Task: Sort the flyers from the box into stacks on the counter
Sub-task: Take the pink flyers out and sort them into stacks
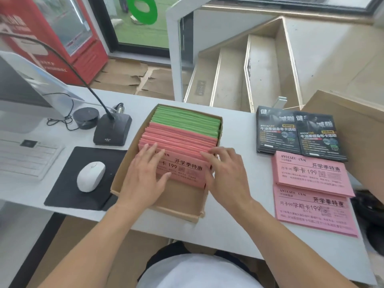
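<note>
A: I'm watching the box (pixel 124 169) on the counter (pixel 239 235). Both hands are in it, on the pink flyers (pixel 182 169) at the near end. The left hand (pixel 145 179) lies with its fingers (pixel 152 150) spread fairly wide and near straight across the front sheet, thumb along its lower edge. The right hand (pixel 226 175) has its fingers (pixel 216 151) curled over the top edges just beyond the front sheet — I read that as parting off a batch, though I cannot tell how many sheets it holds.

B: What worries you?

A: The 2 pink stacks right of the right-hand fingers look nearly alike. The farther pink stack (pixel 311 173) reads "季卡 199", the nearer pink stack (pixel 313 213) "学期卡199"; both carry "开学季特惠". The sheet under my fingers shows "卡 199" — its first character is covered, so a mis-sort is easy. A loose pinch could also fan the sheets.

B: Other writing?

A: Beyond the pink stacks, 2 black flyer stacks (pixel 299 134) read "减脂" and "牛油果健身年卡活动". Green flyers (pixel 187 119) fill the box beyond my fingertips; no print shows.
</note>
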`<state>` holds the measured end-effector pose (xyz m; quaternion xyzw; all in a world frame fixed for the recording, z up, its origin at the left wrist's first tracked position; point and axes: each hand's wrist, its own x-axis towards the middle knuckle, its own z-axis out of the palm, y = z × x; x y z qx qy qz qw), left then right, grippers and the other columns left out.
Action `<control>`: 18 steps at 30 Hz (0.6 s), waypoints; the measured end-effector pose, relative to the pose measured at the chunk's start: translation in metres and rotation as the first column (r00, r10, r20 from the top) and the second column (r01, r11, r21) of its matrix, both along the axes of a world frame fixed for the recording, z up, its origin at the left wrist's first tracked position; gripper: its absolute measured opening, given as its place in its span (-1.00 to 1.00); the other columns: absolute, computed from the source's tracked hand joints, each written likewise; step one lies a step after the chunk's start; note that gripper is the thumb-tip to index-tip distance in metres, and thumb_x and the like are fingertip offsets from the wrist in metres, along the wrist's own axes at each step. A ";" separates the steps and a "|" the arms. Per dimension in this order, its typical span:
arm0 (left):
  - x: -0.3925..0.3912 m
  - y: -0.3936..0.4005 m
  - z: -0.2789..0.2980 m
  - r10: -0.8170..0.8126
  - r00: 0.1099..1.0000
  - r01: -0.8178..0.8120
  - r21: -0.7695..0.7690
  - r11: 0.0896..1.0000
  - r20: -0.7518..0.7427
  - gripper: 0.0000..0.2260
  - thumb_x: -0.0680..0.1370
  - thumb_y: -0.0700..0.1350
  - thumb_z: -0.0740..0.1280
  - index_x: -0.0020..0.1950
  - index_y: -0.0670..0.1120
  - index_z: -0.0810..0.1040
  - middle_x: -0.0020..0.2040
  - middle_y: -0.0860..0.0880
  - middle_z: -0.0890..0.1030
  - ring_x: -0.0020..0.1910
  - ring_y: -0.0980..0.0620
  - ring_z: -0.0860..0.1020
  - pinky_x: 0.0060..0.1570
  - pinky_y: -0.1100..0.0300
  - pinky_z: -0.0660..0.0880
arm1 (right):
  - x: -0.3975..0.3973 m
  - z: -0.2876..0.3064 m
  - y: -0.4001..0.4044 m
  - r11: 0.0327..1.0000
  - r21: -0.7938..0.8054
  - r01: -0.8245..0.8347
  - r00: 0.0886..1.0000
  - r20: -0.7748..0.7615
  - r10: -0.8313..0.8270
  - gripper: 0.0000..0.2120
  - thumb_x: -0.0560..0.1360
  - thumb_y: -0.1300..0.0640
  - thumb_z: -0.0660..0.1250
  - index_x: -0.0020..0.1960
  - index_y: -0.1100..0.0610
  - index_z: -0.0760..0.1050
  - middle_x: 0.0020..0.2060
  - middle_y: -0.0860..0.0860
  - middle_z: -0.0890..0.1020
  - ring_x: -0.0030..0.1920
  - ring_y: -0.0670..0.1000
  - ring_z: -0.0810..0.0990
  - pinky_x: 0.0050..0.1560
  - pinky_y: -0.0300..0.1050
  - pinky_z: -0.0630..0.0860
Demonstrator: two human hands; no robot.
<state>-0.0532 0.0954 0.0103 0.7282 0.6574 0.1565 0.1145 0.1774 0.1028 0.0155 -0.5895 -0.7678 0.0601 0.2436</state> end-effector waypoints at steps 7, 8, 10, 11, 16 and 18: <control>-0.020 0.009 -0.008 -0.029 0.998 0.031 -0.055 0.998 0.051 -0.34 0.59 0.06 0.39 0.63 0.02 0.19 0.65 0.05 0.13 0.64 0.07 -0.01 0.61 0.05 0.03 | -0.032 0.006 0.016 0.989 -0.146 0.024 0.975 0.221 0.009 -0.68 0.55 0.04 0.30 0.27 -0.07 0.61 0.09 -0.07 0.58 0.14 0.06 0.47 0.20 -0.04 0.33; -0.019 0.010 -0.008 -0.019 0.998 0.022 -0.052 0.998 0.061 -0.34 0.59 0.07 0.38 0.63 0.02 0.19 0.65 0.06 0.12 0.64 0.08 -0.02 0.61 0.05 0.04 | -0.035 0.007 0.016 0.988 -0.146 0.044 0.972 0.235 -0.008 -0.69 0.55 0.02 0.30 0.27 -0.06 0.61 0.09 -0.06 0.58 0.15 0.06 0.47 0.21 -0.04 0.33; -0.017 0.010 -0.010 0.000 0.998 0.003 -0.048 0.999 0.060 -0.33 0.59 0.08 0.37 0.63 0.02 0.18 0.65 0.07 0.13 0.64 0.09 -0.03 0.60 0.04 0.07 | -0.040 0.006 0.014 0.986 -0.145 0.082 0.962 0.271 -0.041 -0.68 0.54 -0.03 0.31 0.27 -0.04 0.59 0.11 -0.05 0.55 0.18 0.06 0.45 0.22 -0.03 0.34; -0.017 0.010 -0.011 0.006 0.998 -0.003 -0.049 0.999 0.058 -0.33 0.59 0.09 0.36 0.63 0.02 0.17 0.65 0.07 0.12 0.64 0.08 -0.03 0.60 0.04 0.08 | -0.043 0.005 0.013 0.986 -0.138 0.099 0.956 0.287 -0.056 -0.68 0.55 -0.05 0.31 0.27 -0.03 0.58 0.11 -0.04 0.54 0.19 0.07 0.44 0.23 -0.03 0.35; -0.018 0.008 -0.010 0.004 0.997 0.001 -0.069 0.998 0.078 -0.31 0.60 0.10 0.34 0.65 0.02 0.11 0.65 0.08 0.09 0.64 0.10 -0.08 0.60 0.07 0.07 | -0.053 0.002 0.013 0.983 -0.132 0.126 0.935 0.347 -0.073 -0.73 0.54 -0.10 0.33 0.13 0.03 0.58 0.10 0.00 0.50 0.18 0.10 0.39 0.19 -0.02 0.35; -0.018 0.008 -0.009 -0.002 0.997 0.008 -0.069 0.998 0.083 -0.30 0.60 0.09 0.34 0.65 0.03 0.09 0.66 0.08 0.07 0.64 0.11 -0.09 0.60 0.08 0.06 | -0.055 0.003 0.012 0.984 -0.133 0.120 0.926 0.373 -0.063 -0.76 0.50 -0.09 0.38 0.05 0.03 0.64 0.08 0.01 0.52 0.16 0.12 0.40 0.18 0.01 0.37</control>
